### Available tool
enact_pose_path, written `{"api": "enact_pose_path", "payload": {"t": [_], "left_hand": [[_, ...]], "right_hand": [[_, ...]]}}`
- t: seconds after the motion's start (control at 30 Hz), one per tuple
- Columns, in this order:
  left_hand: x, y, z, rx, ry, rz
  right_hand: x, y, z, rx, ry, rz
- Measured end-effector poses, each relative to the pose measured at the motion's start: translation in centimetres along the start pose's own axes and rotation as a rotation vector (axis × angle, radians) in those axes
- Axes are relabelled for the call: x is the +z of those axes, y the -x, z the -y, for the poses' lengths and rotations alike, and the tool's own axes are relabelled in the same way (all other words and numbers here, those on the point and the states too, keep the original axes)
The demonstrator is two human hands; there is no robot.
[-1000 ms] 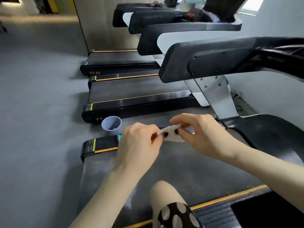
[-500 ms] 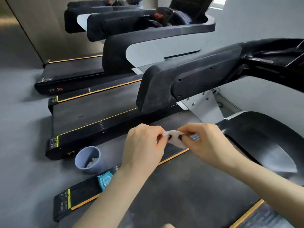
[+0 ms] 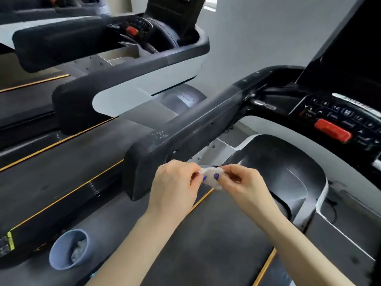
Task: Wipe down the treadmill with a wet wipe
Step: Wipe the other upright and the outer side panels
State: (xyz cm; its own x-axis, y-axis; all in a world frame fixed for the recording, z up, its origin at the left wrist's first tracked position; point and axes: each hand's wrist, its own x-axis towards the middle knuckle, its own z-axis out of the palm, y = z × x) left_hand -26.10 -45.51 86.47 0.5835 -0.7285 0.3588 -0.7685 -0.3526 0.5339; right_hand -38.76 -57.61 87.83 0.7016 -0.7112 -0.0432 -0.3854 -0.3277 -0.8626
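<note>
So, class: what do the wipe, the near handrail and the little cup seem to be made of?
Wipe: thin white non-woven cloth, crumpled and limp.
Handrail: probably matte black moulded plastic, faintly textured.
Cup: smooth grey-blue plastic or silicone; unclear which.

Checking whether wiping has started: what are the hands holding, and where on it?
A wet wipe, pinched between both hands: the left hand at its left edge, the right hand at its right edge. It touches no surface.

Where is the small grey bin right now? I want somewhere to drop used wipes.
In the head view the grey bin stands on the floor at lower left, beside the treadmill belt, left of the left forearm, with crumpled material inside.
</note>
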Motion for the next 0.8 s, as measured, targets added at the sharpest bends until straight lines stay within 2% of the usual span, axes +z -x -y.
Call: {"api": "enact_pose_path", "payload": {"t": [0.17,0.43,0.6,0.8], "left_hand": [[-1.6,-6.3,-0.4,0.078,0.062,0.074],[0.6,-17.0,1.1,0.258,0.123,0.218],[3.0,-23.2,1.5,0.332,0.182,0.271],[7.7,-31.1,0.9,0.383,0.2,0.337]], "right_hand": [[-1.4,-3.3,3.2,0.07,-0.029,-0.107],[-1.8,-9.5,4.6,0.141,-0.19,-0.297],[-2.9,-13.9,3.6,0.171,-0.169,-0.409],[-7.5,-20.8,1.0,0.211,-0.122,-0.498]]}}
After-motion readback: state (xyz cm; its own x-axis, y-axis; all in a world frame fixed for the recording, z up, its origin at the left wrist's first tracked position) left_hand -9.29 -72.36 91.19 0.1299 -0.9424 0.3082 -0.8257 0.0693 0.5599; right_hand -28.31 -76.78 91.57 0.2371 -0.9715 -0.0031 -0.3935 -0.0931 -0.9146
